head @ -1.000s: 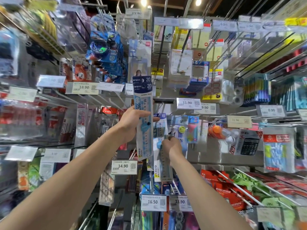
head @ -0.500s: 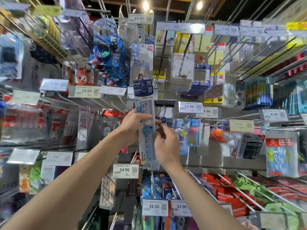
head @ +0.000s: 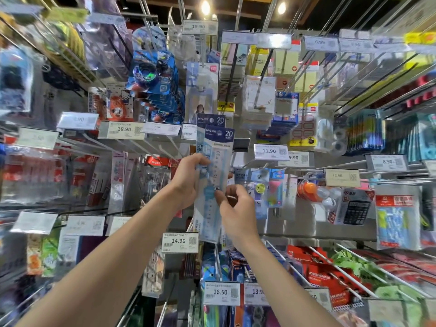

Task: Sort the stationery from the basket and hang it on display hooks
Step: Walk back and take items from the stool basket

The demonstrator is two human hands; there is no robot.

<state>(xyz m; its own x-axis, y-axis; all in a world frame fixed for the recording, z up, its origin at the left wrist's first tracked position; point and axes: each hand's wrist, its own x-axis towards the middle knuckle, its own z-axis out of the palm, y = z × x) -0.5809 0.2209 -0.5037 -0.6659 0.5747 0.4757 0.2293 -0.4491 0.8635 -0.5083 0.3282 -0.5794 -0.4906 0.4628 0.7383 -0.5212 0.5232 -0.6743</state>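
both arms are up at the display wall. the left hand [head: 188, 179] wraps its curled fingers round the left edge of a ruler pack [head: 215, 166], a long, narrow sleeve of glossy clear plastic with a pale blue ruler inside and a dark blue card header printed "20 cm". the pack stands upright, tilted slightly, between the two hands in front of the middle row. the right hand [head: 238, 208] comes in from the other side, thumb and forefinger pinching the pack's right edge lower down, the other fingers curled behind. just behind and a little higher peeks a second ruler pack [head: 210, 120], same flat shape, same blue header. whether either header sits on a hook, cannot tell. thin metal hooks [head: 306, 263] jut out all around, shiny and straight. below the pack hangs a white paper price tag [head: 180, 241] reading 14.90. off to the right a boxed black calculator [head: 356, 212], clear tape rolls [head: 337, 140] in round stacks, and square yellow sticky-note pads [head: 304, 74] up high.
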